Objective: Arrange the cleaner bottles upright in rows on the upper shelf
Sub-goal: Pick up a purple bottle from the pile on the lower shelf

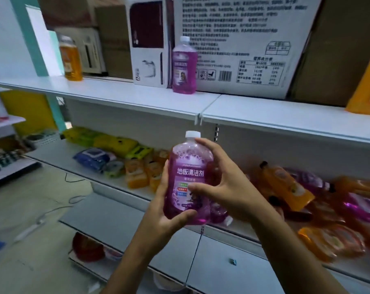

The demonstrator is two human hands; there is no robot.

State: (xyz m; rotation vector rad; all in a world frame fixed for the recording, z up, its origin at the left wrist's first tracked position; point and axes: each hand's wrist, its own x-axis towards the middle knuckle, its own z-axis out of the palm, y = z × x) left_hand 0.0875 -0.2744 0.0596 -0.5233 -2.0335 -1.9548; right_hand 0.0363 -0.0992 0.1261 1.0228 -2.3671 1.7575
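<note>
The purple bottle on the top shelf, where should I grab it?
Grab the purple bottle round its wide labelled body, coming from the front. It stands upright with boxes close behind it, and the neck under the cap looks too thin for a firm hold.

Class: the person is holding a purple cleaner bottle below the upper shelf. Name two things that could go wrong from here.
1. The right hand looks loose on the held purple bottle, leaving the left hand carrying it; it might slip.
2. Set down carelessly on the upper shelf, it could knock the standing purple bottle.
</note>
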